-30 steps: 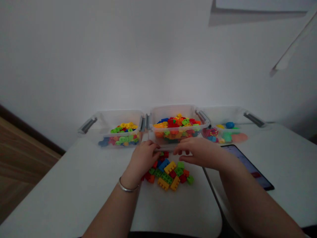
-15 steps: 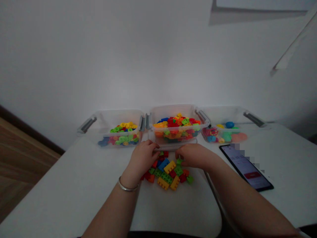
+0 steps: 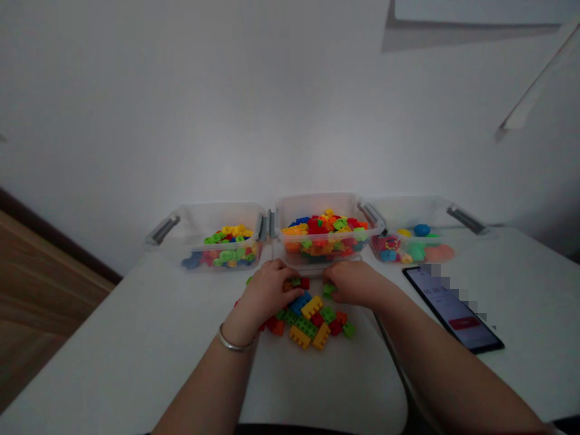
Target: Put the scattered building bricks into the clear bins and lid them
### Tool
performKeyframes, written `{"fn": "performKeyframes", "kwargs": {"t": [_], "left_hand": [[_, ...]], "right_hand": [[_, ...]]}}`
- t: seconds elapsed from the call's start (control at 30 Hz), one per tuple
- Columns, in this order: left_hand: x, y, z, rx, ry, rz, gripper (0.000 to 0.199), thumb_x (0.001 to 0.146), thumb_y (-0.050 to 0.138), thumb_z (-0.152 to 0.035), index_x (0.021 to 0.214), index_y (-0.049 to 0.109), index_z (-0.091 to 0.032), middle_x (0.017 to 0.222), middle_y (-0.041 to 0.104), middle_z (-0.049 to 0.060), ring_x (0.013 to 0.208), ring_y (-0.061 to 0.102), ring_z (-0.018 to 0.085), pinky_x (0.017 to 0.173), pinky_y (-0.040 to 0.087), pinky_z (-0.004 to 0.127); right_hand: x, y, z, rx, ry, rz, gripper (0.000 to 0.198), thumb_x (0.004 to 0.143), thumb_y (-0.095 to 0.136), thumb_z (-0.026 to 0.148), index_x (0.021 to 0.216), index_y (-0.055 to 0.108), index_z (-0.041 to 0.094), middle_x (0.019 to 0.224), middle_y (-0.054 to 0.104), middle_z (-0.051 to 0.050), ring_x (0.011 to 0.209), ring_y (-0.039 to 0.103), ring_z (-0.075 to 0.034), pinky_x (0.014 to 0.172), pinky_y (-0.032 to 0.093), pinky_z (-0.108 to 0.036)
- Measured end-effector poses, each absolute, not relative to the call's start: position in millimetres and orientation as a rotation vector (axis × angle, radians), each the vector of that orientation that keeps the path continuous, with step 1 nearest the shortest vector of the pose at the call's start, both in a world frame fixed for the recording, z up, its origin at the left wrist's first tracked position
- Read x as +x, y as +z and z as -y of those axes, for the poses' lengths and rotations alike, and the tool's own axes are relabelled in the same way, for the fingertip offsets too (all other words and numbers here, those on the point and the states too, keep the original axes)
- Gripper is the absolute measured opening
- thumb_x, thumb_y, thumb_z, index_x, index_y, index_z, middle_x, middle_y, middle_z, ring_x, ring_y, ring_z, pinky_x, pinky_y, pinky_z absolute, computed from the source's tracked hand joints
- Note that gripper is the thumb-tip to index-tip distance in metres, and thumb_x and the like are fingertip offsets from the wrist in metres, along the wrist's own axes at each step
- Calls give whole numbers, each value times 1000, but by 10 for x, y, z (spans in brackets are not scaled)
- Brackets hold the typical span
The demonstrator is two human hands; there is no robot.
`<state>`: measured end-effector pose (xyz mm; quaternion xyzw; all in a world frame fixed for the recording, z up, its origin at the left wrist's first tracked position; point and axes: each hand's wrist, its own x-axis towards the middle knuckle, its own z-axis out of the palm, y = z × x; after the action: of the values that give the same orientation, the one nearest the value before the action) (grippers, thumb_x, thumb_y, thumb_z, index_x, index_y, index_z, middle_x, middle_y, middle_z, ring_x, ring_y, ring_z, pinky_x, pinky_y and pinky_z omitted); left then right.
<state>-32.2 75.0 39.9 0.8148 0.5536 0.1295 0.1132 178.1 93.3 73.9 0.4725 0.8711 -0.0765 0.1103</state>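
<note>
My left hand [image 3: 270, 291] lies over the left side of a heap of toy building bricks [image 3: 305, 327], its thumb and fingers apart. Orange, green and red bricks show beside its fingertips; some are hidden beneath the palm. On the heap's far right side, my right hand [image 3: 353, 283] has its fingers curled and pinching at a green building brick [image 3: 329, 290]. Close to both hands are a blue brick [image 3: 299, 303] and a yellow brick [image 3: 312, 307]. The heap rests on a pale board [image 3: 326, 386].
Behind the heap stands a clear bin of bricks [image 3: 326, 232]. Another bin of colourful pieces [image 3: 226, 244] is to its left, and a bin of mixed toys [image 3: 414, 241] to its right. A phone [image 3: 453, 308] lies right of my right forearm. A wall rises behind.
My left hand has shifted slightly right over the heap, and its thumb now reaches beside the blue brick. Green and red bits show left of that hand. My right hand stays at the green brick.
</note>
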Motion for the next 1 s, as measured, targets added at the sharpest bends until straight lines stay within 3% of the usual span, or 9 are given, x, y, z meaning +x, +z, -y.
{"fn": "performKeyframes", "kwargs": {"t": [0.33,0.6,0.8,1.0], "left_hand": [[-333,399,-759,2432,264,-1656,25,86,65,-31,107,74,-22,105,65,9,99,62,23,91,49,34],[-313,448,-729,2417,234,-1684,24,86,63,-30,106,74,-23,105,65,9,99,62,23,89,50,34],[-302,457,-729,2395,203,-1702,24,86,64,-31,107,73,-23,106,65,8,101,62,23,89,50,34],[-304,437,-731,2400,232,-1697,24,86,63,-30,107,73,-23,106,65,8,100,61,23,90,50,34]], "right_hand": [[1839,751,-991,1348,-264,-2618,32,73,61,21,104,69,17,103,74,-13,92,69,-29,72,51,-34],[2322,1120,-983,1388,-712,-3190,31,78,54,17,109,59,20,90,67,-3,73,61,-14,65,48,-25],[2363,1006,-1066,1985,-261,-3722,30,81,55,25,110,52,24,98,61,-4,82,59,-17,74,51,-31],[2135,826,-1187,2507,200,-3370,44,86,52,31,129,47,22,107,64,-9,89,62,-23,84,50,-40]]}}
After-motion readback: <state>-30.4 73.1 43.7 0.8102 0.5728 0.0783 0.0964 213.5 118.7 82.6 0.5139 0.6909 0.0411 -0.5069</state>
